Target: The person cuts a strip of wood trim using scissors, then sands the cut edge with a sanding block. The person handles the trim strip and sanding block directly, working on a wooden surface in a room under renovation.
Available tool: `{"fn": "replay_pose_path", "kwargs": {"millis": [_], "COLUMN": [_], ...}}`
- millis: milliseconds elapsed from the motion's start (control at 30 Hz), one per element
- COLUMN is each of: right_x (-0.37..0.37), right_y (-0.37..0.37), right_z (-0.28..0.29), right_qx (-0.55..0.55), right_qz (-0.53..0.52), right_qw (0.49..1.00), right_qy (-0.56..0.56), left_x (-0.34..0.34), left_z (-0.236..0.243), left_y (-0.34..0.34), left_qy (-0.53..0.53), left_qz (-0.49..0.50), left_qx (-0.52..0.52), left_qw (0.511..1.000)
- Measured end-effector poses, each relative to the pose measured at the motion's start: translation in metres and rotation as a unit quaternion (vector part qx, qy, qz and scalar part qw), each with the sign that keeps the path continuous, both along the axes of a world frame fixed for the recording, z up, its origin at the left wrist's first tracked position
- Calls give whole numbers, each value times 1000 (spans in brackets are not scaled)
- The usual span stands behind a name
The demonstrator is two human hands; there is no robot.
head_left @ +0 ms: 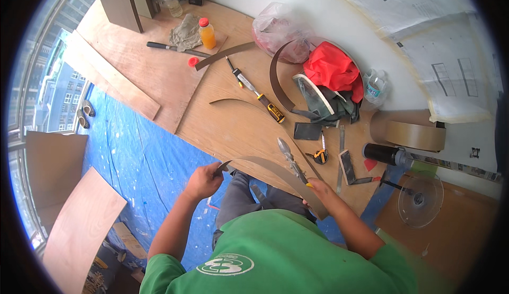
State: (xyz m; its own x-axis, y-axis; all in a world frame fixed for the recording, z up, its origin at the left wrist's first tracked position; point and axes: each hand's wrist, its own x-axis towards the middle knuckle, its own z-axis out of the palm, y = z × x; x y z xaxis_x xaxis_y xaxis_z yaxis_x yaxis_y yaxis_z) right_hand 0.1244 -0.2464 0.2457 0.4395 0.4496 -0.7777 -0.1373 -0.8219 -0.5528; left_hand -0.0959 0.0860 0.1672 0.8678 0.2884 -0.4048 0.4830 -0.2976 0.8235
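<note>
My left hand point(207, 180) is closed on the end of a long brown edging strip point(265, 165), which arches across my front near the worktable's edge. My right hand point(318, 192) is closed around the strip's other part at the right, with something small and yellow at its fingers. A grey metal tool point(289, 156), perhaps snips, points up from beside my right fingers; whether I grip it is unclear. A long screwdriver-like tool point(270, 108) with a yellow and black handle, a tape measure point(321, 156) and a sanding block point(347, 167) lie on the wooden worktable point(222, 135).
More strips point(225, 53), an orange bottle point(207, 34), a red bag point(328, 66), water bottle point(375, 87) and black cylinder point(382, 153) occupy the table. A tape roll point(416, 134) and fan point(419, 201) are at right. Plywood panels point(79, 214) lean at left over blue sheeting point(132, 151).
</note>
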Motion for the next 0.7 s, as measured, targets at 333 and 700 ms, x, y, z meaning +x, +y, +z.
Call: {"fn": "replay_pose_path", "kwargs": {"millis": [333,700], "right_x": [85,115], "right_y": [-51,-184], "right_z": [53,-63], "right_qx": [157,-4], "right_qz": [-230,-114], "right_qw": [938,978], "right_qy": [-205,-177], "left_x": [-6,-114], "left_z": [208,427], "left_y": [32,1], "left_qy": [167,19], "left_qz": [-36,-11], "left_qx": [-155,-22], "left_qw": [973,1000]}}
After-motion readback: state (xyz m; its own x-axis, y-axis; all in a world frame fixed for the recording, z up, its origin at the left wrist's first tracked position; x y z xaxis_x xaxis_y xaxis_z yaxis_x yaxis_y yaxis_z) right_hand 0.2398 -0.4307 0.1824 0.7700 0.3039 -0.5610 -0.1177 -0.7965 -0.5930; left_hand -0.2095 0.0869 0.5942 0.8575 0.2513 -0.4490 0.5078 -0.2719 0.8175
